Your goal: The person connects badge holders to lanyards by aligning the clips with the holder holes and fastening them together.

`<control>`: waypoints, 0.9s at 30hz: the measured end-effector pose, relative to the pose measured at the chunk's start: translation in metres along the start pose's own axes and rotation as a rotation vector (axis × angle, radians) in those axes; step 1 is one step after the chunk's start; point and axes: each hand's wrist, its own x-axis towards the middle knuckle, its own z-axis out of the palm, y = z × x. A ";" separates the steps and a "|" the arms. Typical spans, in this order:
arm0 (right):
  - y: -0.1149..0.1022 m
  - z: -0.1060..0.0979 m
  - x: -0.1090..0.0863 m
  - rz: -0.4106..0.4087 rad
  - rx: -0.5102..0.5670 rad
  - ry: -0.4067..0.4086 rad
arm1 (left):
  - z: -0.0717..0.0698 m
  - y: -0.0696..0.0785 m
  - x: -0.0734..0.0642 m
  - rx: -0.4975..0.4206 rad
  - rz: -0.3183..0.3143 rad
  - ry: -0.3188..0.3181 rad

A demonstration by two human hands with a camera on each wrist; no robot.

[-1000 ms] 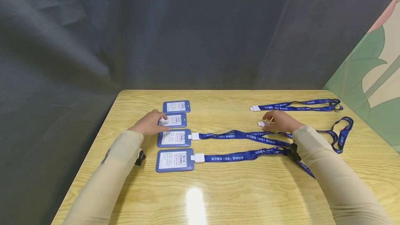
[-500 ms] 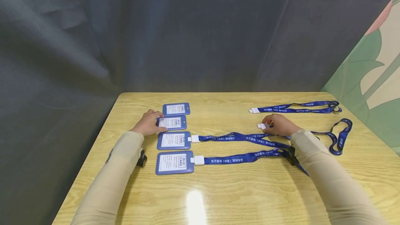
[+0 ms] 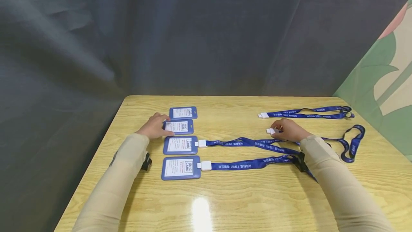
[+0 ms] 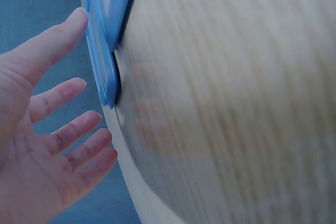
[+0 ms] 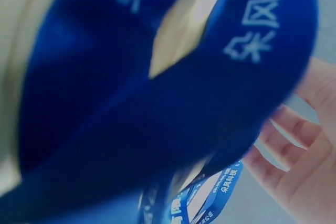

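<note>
Well, nearest on the wood-grain counter (image 3: 251,199), on the near side of the left grip, lies the front card holder (image 3: 181,168), flat and blue-rimmed. The front clip (image 3: 206,165) at its right end leads into the front lanyard (image 3: 238,165), which runs toward the right forearm, where the sleeve (image 3: 341,185) covers it. Just below the left thumb sits the second card holder (image 3: 180,145); from the second clip (image 3: 202,143) at its right end, the second lanyard (image 3: 270,146) stretches to just this side of the right grip.

The left grip (image 3: 154,126) is spread, thumb and fingertips at the left end of the third card holder (image 3: 179,127); I cannot tell whether they press on it. Well across from it, the right grip (image 3: 289,131) pinches the third clip (image 3: 273,131), which points left. From the right wrist, a printed blue strap (image 5: 157,129) hides those fingertips. A blue loop (image 3: 355,145) lies right of the right grip.

Beyond the left grip is the far card holder (image 3: 183,112); beyond the right, the far lanyard (image 3: 313,116) with the far clip (image 3: 263,115). Dark cloth (image 3: 206,38) hangs behind.
</note>
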 end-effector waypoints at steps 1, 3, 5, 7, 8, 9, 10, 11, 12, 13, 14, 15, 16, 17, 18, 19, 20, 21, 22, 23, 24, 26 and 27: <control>0.001 0.000 0.000 -0.002 0.000 0.002 | -0.001 0.001 0.000 0.004 0.004 -0.003; 0.002 0.001 0.000 0.008 0.001 0.002 | -0.001 0.002 0.000 0.014 0.005 -0.014; 0.003 0.002 0.000 0.014 -0.001 0.000 | -0.002 0.003 0.000 0.026 0.003 -0.030; 0.003 0.003 0.000 0.020 -0.001 0.003 | -0.002 0.002 0.000 0.036 -0.001 -0.046; 0.002 0.003 0.000 0.022 -0.001 0.005 | -0.002 0.002 -0.001 0.041 -0.004 -0.053; 0.002 0.003 -0.001 0.023 -0.003 0.008 | -0.002 0.002 0.000 0.045 -0.005 -0.058; 0.002 0.003 -0.001 0.020 -0.001 0.012 | -0.002 0.001 0.000 0.046 -0.011 -0.062; 0.002 0.003 -0.001 0.022 0.000 0.016 | -0.002 0.001 0.001 0.050 -0.014 -0.065; 0.003 0.003 -0.001 0.020 -0.002 0.021 | -0.002 0.000 0.001 0.052 -0.016 -0.069; 0.003 0.003 -0.001 0.021 -0.003 0.027 | -0.002 0.000 0.002 0.054 -0.019 -0.072; 0.003 0.003 -0.001 0.019 -0.004 0.033 | -0.002 0.000 0.002 0.061 -0.018 -0.075; 0.003 0.002 -0.001 0.017 -0.005 0.040 | -0.002 0.001 0.003 0.067 -0.019 -0.079; 0.003 0.002 -0.001 0.013 -0.005 0.046 | -0.003 0.001 0.003 0.072 -0.024 -0.083; 0.003 0.001 -0.001 0.014 -0.007 0.052 | -0.003 0.001 0.003 0.074 -0.028 -0.088; 0.002 0.001 -0.001 0.013 -0.007 0.057 | -0.004 0.001 0.003 0.079 -0.026 -0.093; 0.001 0.000 -0.001 0.014 -0.006 0.059 | -0.004 0.002 0.003 0.085 -0.027 -0.098; 0.000 -0.001 -0.001 0.009 -0.006 0.060 | -0.005 0.002 0.003 0.091 -0.026 -0.103; -0.001 -0.002 -0.001 0.009 -0.005 0.062 | -0.005 0.002 0.003 0.090 -0.029 -0.109; -0.002 -0.003 -0.001 0.004 -0.007 0.066 | -0.006 0.002 0.003 0.094 -0.028 -0.114; -0.002 -0.005 -0.001 -0.003 -0.009 0.070 | -0.006 0.003 0.002 0.101 -0.023 -0.118; -0.002 -0.005 0.000 -0.017 -0.015 0.075 | -0.007 0.003 0.002 0.107 -0.019 -0.123; -0.003 -0.007 0.000 -0.048 -0.028 0.093 | -0.007 0.004 0.002 0.111 -0.016 -0.129; -0.002 -0.008 0.001 -0.061 -0.034 0.104 | -0.008 0.004 0.002 0.113 -0.015 -0.130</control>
